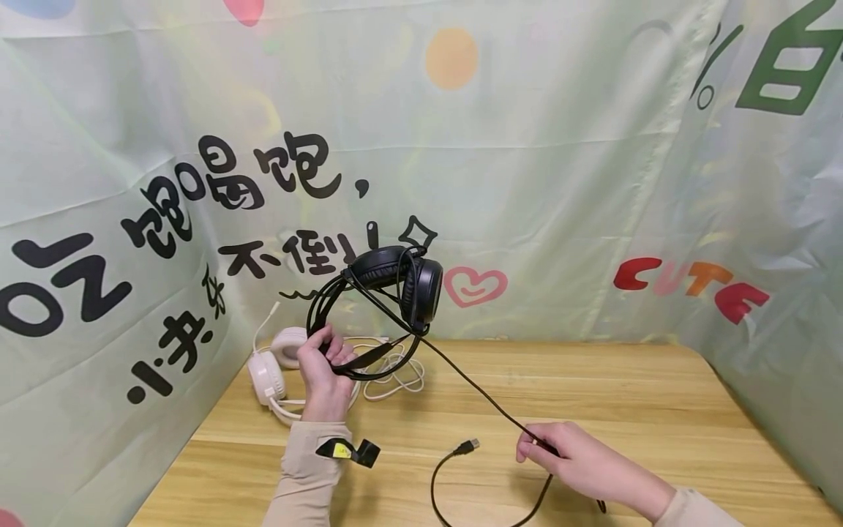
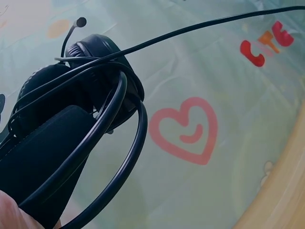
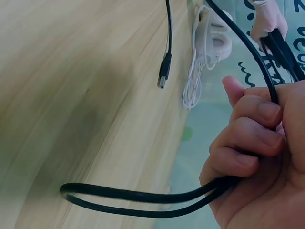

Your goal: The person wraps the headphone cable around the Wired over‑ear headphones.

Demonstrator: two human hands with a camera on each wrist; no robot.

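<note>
A black over-ear headset (image 1: 429, 293) is held up above the table by my left hand (image 1: 328, 373), whose fingers are curled round its headband. Its microphone tip (image 2: 81, 22) shows in the left wrist view beyond the ear cups. From the headset a taut black cable (image 1: 474, 384) slopes down to my right hand (image 1: 569, 454), which grips it with curled fingers. Below that hand the cable hangs in a loop (image 3: 124, 193). The cable's USB plug (image 1: 468, 446) is near the table's front, left of my right hand.
A white headset (image 1: 266, 377) lies at the table's back left, with its white cable (image 1: 405, 377) coiled beside it. The wooden table (image 1: 593, 388) is bordered by a printed fabric curtain (image 1: 527, 219) at the back and both sides.
</note>
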